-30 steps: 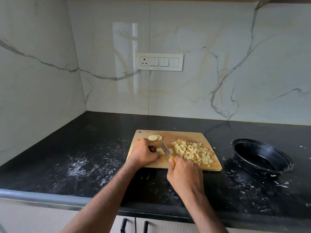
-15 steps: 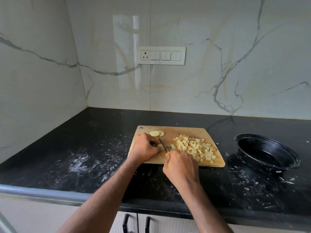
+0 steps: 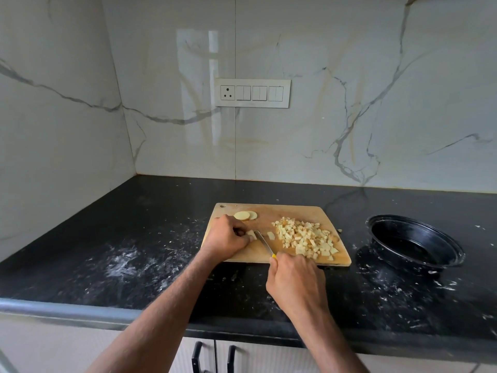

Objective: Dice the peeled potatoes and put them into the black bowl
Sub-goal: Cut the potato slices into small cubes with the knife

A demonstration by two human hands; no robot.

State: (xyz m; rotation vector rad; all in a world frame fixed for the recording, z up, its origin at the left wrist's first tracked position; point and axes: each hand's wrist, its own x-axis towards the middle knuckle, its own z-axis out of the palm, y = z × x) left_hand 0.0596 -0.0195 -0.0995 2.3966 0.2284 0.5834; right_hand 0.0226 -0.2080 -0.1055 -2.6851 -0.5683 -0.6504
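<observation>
A wooden cutting board [image 3: 293, 211] lies on the black counter. My left hand [image 3: 228, 238] pinches a small potato piece [image 3: 251, 233] on the board's left side. My right hand [image 3: 295, 281] grips a yellow-handled knife [image 3: 265, 244], its blade angled against that piece. A pile of diced potato [image 3: 306, 236] covers the board's right half, with one loose piece [image 3: 270, 235] beside the blade. Two round potato slices [image 3: 245, 215] lie at the board's far left corner. The black bowl [image 3: 414, 244] stands to the right of the board and holds nothing that I can see.
White starchy smears mark the black counter [image 3: 129, 265] left of the board and around the bowl. A small potato bit [image 3: 340, 230] lies just off the board's right edge. A switch panel [image 3: 252, 93] is on the marble wall. Cabinet handles [image 3: 212, 356] show below the counter edge.
The view has shifted slightly between frames. My right hand has drawn back toward me with the knife while my left hand stays on the potato piece.
</observation>
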